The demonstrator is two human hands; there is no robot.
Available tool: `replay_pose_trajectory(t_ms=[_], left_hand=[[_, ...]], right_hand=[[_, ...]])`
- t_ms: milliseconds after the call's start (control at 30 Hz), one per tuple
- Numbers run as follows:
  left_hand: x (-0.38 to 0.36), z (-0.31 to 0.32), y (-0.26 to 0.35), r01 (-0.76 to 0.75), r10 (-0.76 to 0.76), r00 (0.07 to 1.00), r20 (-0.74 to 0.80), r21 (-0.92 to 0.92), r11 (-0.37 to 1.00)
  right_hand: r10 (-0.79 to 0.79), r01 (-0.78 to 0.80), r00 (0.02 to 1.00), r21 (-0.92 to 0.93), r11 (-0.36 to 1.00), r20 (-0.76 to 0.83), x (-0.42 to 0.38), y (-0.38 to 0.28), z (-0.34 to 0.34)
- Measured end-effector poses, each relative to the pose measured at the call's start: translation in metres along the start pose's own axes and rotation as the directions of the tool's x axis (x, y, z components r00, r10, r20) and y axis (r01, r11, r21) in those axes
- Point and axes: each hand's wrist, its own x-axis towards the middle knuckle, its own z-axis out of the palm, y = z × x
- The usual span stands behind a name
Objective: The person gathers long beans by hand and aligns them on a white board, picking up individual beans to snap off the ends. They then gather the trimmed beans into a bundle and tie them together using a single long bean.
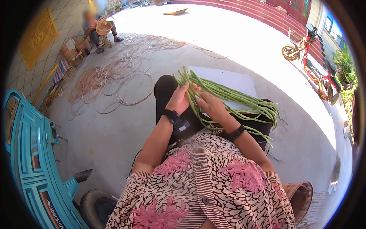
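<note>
A bunch of long green beans (232, 93) lies across my lap, its far ends hanging over my right knee. My left hand (180, 100) is closed around some of the beans near their left ends, thumb on top. Beside it, my right hand (212, 106) rests on the beans with its fingers curled over them at the middle of my lap. The fingertips of the right hand partly hide behind the beans. A white board (228, 78) shows beyond the bunch.
Loops of cane strips (110, 82) spread over the floor ahead to the left. Another person (95, 30) sits there with a woven basket (103, 27). A teal vehicle (34, 164) stands at my left, a wicker basket (299, 198) at my right. A red motorbike (309, 70) is parked far right.
</note>
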Motion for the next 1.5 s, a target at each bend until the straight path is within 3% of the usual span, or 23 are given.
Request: replay_pose_trajectory(t_ms=[33,133,267,367,500,567,700,800,900,1033,1100,1300,1400,1500], left_hand=[[0.006,-0.002,-0.002,-0.026,0.027,0.999,0.028,-0.04,0.999],[0.017,0.029,0.002,-0.088,0.09,0.996,0.018,-0.098,0.991],[0.02,0.063,0.019,-0.033,0.034,0.999,0.002,-0.217,0.976],[0.028,0.061,0.038,-0.149,0.144,0.989,-0.038,-0.271,0.951],[0.04,0.025,0.059,-0.228,0.152,0.965,-0.215,-0.387,0.893],[0.048,-0.014,0.053,-0.249,0.152,0.944,-0.291,-0.329,0.911],[0.039,-0.046,0.018,-0.169,-0.021,0.875,-0.484,-0.345,0.923],[0.022,-0.04,0.0,-0.065,-0.113,0.866,-0.486,-0.334,0.94],[0.018,-0.035,-0.006,-0.041,-0.029,0.894,-0.447,-0.146,0.988],[0.018,-0.03,-0.015,0.02,-0.058,0.892,-0.449,-0.088,0.996],[0.018,-0.03,-0.021,0.057,-0.088,0.901,-0.425,-0.087,0.995],[0.013,-0.032,-0.026,0.085,-0.116,0.918,-0.378,-0.097,0.992],[0.014,-0.032,-0.026,0.089,-0.126,0.916,-0.381,-0.113,0.99],[0.016,-0.039,-0.026,0.091,-0.128,0.934,-0.335,-0.125,0.988]], right_hand=[[0.054,-0.06,0.998,0.193,0.979,0.037,-0.001,-0.006,-0.005],[0.041,-0.042,0.999,0.156,0.987,0.015,-0.001,-0.011,-0.015],[0.234,-0.233,0.969,-0.025,0.972,0.082,-0.004,-0.001,-0.024],[0.263,-0.249,0.963,-0.184,0.951,0.053,-0.01,0.022,-0.037],[0.3,-0.304,0.952,-0.345,0.888,-0.066,-0.029,0.031,-0.072],[0.326,-0.359,0.933,-0.346,0.867,-0.152,-0.038,0.032,-0.084],[0.305,-0.356,0.934,-0.389,0.85,-0.188,-0.043,0.022,-0.109],[0.366,-0.393,0.919,-0.439,0.808,-0.149,-0.049,0.018,-0.12],[0.332,-0.349,0.934,-0.513,0.784,-0.129,-0.056,0.012,-0.134],[0.15,-0.276,0.947,-0.484,0.83,-0.283,-0.06,0.003,-0.15],[0.133,-0.265,0.948,-0.485,0.834,-0.29,-0.059,-0.015,-0.159],[0.251,-0.34,0.938,-0.492,0.801,-0.239,-0.069,-0.009,-0.162],[0.023,-0.15,0.96,-0.445,0.883,-0.278,-0.068,-0.022,-0.169],[0.357,-0.375,0.917,-0.086,0.923,-0.176,-0.065,-0.055,-0.181]])
